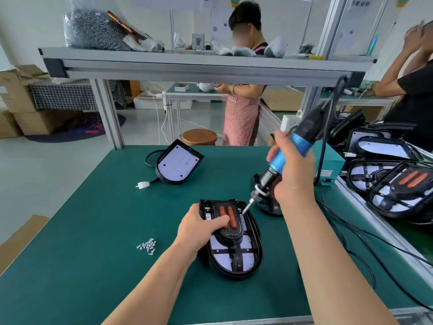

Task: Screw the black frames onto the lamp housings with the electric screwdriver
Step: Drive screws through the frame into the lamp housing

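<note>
Your left hand clamps the black frame on the lamp housing; your right hand grips the screwdriver, tip at the frame's upper right corner.

Lamp assembly workshop, green workbench, aluminium shelving

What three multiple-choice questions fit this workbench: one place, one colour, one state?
1. Where do the loose screws lie? A) green mat, left of the held lamp housing B) top shelf C) a box
2. The electric screwdriver has a grip that is? A) red B) blue C) yellow
3. The left hand is? A) idle B) picking up a screw C) gripping the lamp housing, thumb on the black frame
1 A: the pile lies on the mat. 2 B: blue shows either side of the right hand. 3 C: its thumb lies across the frame, fingers at the housing's edge.
</note>
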Available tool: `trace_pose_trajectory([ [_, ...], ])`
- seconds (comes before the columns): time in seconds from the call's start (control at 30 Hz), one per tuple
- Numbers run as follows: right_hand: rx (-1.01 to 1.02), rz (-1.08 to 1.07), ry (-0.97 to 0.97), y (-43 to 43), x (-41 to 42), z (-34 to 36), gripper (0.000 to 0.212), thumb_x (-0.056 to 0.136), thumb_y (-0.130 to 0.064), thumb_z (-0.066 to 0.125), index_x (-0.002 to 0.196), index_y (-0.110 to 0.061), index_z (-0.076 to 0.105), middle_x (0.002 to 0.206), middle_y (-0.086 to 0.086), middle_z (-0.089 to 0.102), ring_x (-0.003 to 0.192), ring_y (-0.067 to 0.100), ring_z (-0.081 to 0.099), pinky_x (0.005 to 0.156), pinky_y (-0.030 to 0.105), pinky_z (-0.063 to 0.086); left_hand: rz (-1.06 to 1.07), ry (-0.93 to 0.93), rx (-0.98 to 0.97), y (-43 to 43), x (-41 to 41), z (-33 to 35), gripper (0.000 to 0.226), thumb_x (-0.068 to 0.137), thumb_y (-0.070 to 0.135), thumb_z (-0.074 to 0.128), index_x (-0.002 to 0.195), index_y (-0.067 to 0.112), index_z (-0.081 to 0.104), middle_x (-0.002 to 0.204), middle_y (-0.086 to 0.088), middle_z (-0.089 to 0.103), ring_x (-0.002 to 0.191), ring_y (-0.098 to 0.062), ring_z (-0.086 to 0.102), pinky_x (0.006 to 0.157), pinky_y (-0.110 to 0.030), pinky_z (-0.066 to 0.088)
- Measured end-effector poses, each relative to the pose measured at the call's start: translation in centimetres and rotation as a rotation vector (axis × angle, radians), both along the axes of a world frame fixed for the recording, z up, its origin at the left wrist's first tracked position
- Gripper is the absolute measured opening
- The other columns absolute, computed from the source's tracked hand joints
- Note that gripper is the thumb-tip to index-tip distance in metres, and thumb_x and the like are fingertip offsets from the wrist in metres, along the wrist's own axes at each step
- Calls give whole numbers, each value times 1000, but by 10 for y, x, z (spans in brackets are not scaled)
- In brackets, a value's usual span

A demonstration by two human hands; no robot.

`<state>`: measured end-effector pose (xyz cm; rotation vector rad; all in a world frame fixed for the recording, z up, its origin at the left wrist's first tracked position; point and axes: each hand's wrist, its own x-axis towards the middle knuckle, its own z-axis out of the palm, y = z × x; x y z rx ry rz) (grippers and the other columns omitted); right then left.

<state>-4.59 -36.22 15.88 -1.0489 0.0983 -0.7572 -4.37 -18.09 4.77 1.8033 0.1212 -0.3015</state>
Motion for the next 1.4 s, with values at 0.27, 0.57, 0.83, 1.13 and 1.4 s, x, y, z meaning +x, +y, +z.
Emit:
trace_pose_trajectory([
  [0.27, 316, -163, 294, -64, -37, -72, 27, 88, -30, 76, 104, -18, 58, 65, -2, 59, 50, 10, 55, 55, 22, 49, -48, -24, 137, -2, 2, 7, 46, 71, 37, 87, 106, 23, 60, 112, -1, 68, 100, -20, 68, 95, -44, 55],
  [0.57, 349, -215, 493, -76, -34, -116, 48, 86, -41, 78, 116, -14, 54, 86, 1, 66, 63, 11, 64, 63, 28, 50, -106, -30, 285, -7, 6, 14, 48, 76, 39, 82, 111, 12, 63, 105, -5, 72, 98, -27, 68, 94, -45, 55],
  [0.83, -112, -441, 745, -64, -29, -137, 50, 83, -24, 73, 117, -13, 38, 105, 11, 55, 72, 21, 57, 53, 29, 38, -52, 29, 170, -13, 8, 11, 52, 81, 29, 82, 114, 7, 49, 111, -10, 65, 97, -25, 65, 79, -40, 55],
  [1.13, -483, -479, 864, -53, -26, -133, 57, 89, -11, 70, 135, 7, 42, 128, 24, 52, 119, 36, 43, 98, 36, 38, -15, 59, 39, -18, -1, 17, 54, 84, 23, 80, 112, 8, 37, 121, -17, 56, 114, -34, 61, 97, -51, 52],
  [1.4, -531, -288, 837, -40, -43, -138, 69, 100, -12, 55, 155, 2, 17, 159, 20, 23, 142, 38, 33, 115, 50, 35, 35, 44, -247, -21, -8, 17, 53, 89, 7, 74, 123, 19, 35, 114, -12, 67, 101, -30, 70, 89, -46, 58],
])
